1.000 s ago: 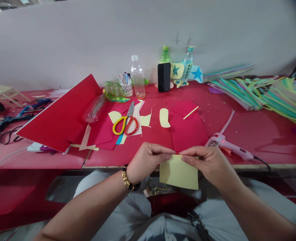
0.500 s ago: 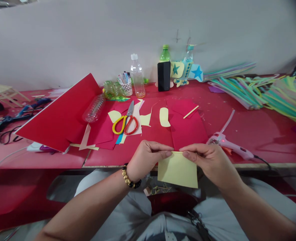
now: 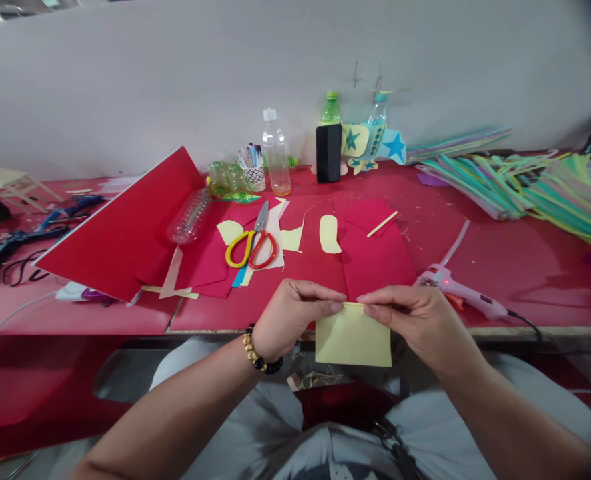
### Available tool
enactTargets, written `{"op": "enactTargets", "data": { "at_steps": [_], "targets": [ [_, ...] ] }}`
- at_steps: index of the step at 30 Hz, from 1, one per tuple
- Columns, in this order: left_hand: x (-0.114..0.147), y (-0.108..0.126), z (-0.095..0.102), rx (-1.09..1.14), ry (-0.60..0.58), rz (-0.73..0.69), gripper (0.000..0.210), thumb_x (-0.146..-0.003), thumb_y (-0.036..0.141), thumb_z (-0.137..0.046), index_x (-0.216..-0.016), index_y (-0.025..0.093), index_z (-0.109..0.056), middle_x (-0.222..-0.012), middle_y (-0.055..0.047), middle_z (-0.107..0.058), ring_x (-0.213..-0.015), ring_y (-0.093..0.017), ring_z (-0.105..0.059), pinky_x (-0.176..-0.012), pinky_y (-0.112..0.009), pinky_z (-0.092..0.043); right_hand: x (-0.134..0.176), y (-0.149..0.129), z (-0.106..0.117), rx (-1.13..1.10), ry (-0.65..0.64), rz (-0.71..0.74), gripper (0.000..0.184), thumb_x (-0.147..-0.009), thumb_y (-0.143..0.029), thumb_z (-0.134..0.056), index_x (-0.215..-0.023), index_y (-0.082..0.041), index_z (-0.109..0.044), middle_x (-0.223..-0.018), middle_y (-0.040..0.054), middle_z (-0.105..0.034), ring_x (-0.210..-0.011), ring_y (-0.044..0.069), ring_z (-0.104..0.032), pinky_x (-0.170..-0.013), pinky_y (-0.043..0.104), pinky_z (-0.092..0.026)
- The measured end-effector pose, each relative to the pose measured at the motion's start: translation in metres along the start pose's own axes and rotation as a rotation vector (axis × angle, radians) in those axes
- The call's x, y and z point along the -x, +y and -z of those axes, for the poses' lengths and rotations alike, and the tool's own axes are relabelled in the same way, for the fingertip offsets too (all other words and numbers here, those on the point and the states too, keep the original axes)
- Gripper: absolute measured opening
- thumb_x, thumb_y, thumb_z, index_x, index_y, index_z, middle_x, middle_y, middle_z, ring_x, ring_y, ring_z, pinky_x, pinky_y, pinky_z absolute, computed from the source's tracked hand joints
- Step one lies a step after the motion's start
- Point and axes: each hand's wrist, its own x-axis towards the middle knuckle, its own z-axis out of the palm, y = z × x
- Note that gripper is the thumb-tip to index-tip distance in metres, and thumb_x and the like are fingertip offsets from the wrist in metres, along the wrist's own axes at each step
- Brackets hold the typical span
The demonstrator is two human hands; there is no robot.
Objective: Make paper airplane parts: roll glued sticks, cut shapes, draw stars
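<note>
A pale yellow sheet of paper [image 3: 353,341] hangs over the table's front edge, its top edge folded or rolled narrowly. My left hand [image 3: 298,313] pinches that top edge between thumb and fingers, left of its middle. On the other side, my right hand [image 3: 410,317] pinches the same edge, the two hands' fingertips close together. Beyond them lies a pale yellow cut piece [image 3: 328,233] with rounded corners. Scissors [image 3: 255,243] with one yellow and one red handle rest on paper scraps to the left. A thin wooden stick [image 3: 382,224] lies on red paper [image 3: 375,260].
A pink glue gun [image 3: 463,290] with its light on lies right of my hands. Clear bottles [image 3: 276,160], a pen cup [image 3: 252,170] and a black phone [image 3: 328,153] stand at the back. A red board [image 3: 125,233] leans at left; coloured strips [image 3: 515,183] pile at right.
The lower edge of the yellow paper has swung up slightly and lies more level. Both hands keep their pinch on its top edge, almost in the same place.
</note>
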Motion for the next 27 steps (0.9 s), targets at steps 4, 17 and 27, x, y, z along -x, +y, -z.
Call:
{"op": "enactTargets", "data": {
  "at_steps": [4, 17, 27],
  "targets": [
    [0.0, -0.002, 0.001, 0.003, -0.003, 0.002, 0.017, -0.065, 0.025, -0.079, -0.079, 0.017, -0.076, -0.071, -0.004, -0.072, -0.063, -0.013, -0.064, -0.062, -0.025, -0.053, -0.001, 0.004, 0.0, 0.004, 0.003, 0.0, 0.017, -0.076, -0.035, -0.071, -0.087, -0.023, -0.077, -0.082, 0.0037, -0.076, -0.074, 0.019, -0.068, -0.067, 0.028, -0.054],
    [-0.014, -0.001, 0.011, -0.126, 0.049, -0.128, 0.022, -0.063, 0.026, -0.081, -0.081, 0.014, -0.076, -0.078, -0.007, -0.074, -0.07, -0.016, -0.066, -0.068, -0.025, -0.052, -0.018, 0.001, -0.009, 0.018, -0.021, -0.032, 0.028, -0.08, -0.039, -0.065, -0.097, -0.018, -0.075, -0.082, 0.0046, -0.075, -0.07, 0.018, -0.066, -0.061, 0.028, -0.051],
    [-0.02, -0.003, 0.014, -0.102, 0.066, -0.134, 0.025, -0.064, 0.031, -0.08, -0.082, 0.015, -0.076, -0.08, -0.007, -0.074, -0.072, -0.017, -0.066, -0.071, -0.028, -0.052, -0.03, 0.003, -0.018, 0.007, 0.0, 0.049, 0.026, -0.077, -0.038, -0.068, -0.093, -0.02, -0.076, -0.081, 0.0049, -0.076, -0.075, 0.021, -0.069, -0.067, 0.03, -0.054]
  ]
}}
